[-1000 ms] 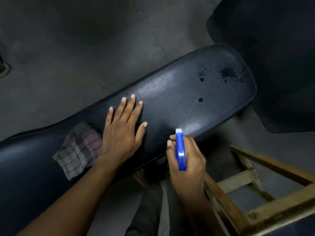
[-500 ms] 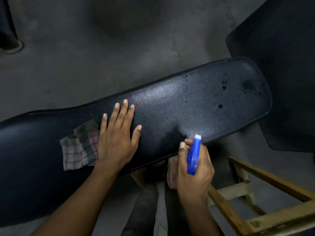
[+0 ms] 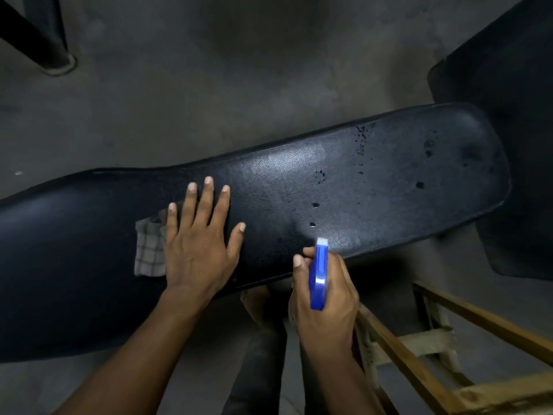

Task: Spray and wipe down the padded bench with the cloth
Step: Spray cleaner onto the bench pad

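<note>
The black padded bench [image 3: 374, 187] runs across the view from lower left to upper right, with dark wet droplets scattered on its right half. My left hand [image 3: 199, 244] lies flat on the pad with fingers spread, its heel partly covering a checked cloth [image 3: 148, 253] that peeks out to its left. My right hand [image 3: 326, 295] grips a blue spray bottle [image 3: 318, 277] at the bench's near edge, its white nozzle pointing over the pad.
A wooden frame [image 3: 449, 354] stands at the lower right, close to my right forearm. A black mat [image 3: 508, 115] lies past the bench's right end. A dark metal leg [image 3: 39, 40] stands on the grey concrete floor at the upper left. My leg and foot show under the bench.
More dark droplets now dot the middle and right of the pad. My left hand has slid over the cloth, covering more of it. The view has shifted, placing the bench lower.
</note>
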